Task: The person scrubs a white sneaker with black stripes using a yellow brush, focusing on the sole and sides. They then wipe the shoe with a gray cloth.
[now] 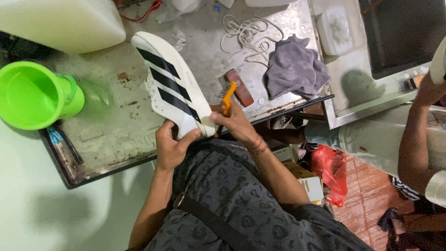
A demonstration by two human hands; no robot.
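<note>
My left hand point(171, 148) grips the heel end of a white sneaker point(169, 81) with three black stripes, holding it tilted over a wet metal tray point(116, 139). My right hand point(236, 123) is closed on a small orange-handled brush point(227, 98), its bristled head just right of the shoe's side. A brown wooden scrubbing brush point(240, 88) lies on the tray right behind the orange one.
A bright green plastic cup point(35, 95) stands at the tray's left edge. A grey rag point(295, 67) and white laces point(244, 32) lie at the far right of the tray. A white jug point(60, 21) is top left. Another person's arm point(413, 139) is at right, near a red bag point(331, 171).
</note>
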